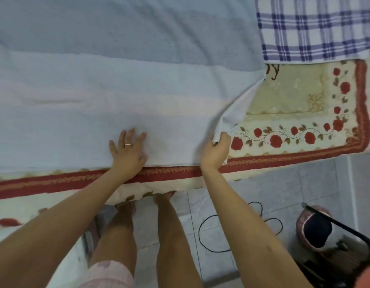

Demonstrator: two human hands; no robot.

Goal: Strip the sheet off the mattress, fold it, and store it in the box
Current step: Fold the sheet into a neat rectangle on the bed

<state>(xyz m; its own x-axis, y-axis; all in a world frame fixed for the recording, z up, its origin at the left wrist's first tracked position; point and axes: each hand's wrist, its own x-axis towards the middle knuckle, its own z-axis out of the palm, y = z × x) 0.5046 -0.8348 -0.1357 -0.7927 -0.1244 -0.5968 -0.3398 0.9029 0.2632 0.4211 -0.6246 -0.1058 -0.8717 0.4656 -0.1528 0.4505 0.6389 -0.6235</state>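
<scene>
My left hand presses flat, fingers spread, on the pale blue-white cotton sheet, while my right hand pinches its lifted corner above the rose-patterned cream mattress.

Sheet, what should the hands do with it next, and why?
Probably the right hand should carry the corner it grips leftward over the sheet to fold it. That corner is lifted off the flowered mattress, and the left hand presses flat on the sheet, which should keep it from sliding.
</scene>
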